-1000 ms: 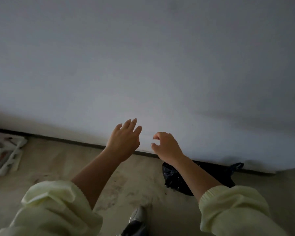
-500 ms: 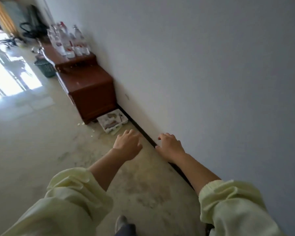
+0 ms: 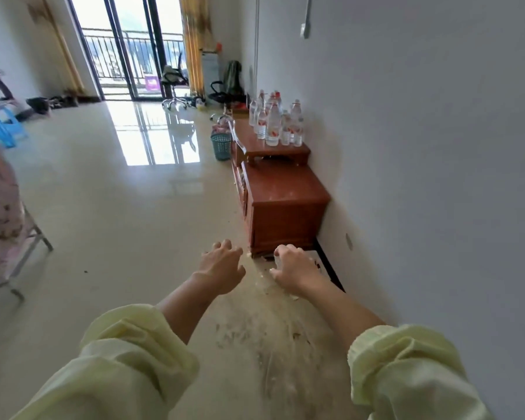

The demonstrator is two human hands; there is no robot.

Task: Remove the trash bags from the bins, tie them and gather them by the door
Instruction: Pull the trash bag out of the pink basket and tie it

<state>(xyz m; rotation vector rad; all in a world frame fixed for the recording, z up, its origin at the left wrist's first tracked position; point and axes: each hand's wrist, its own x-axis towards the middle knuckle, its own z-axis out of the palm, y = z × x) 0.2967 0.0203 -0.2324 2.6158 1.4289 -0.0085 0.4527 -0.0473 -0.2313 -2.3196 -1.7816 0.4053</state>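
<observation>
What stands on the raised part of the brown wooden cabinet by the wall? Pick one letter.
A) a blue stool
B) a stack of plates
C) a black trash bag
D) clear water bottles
D: a cluster of clear water bottles with red caps stands on the higher step of the wooden cabinet, close to the wall.

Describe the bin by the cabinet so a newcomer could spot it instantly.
Follow the right-hand wall to the low red-brown cabinet carrying water bottles. On the floor beside its left edge stands a teal lattice bin, the only openwork plastic basket there, with pinkish rubbish showing on top.
</observation>
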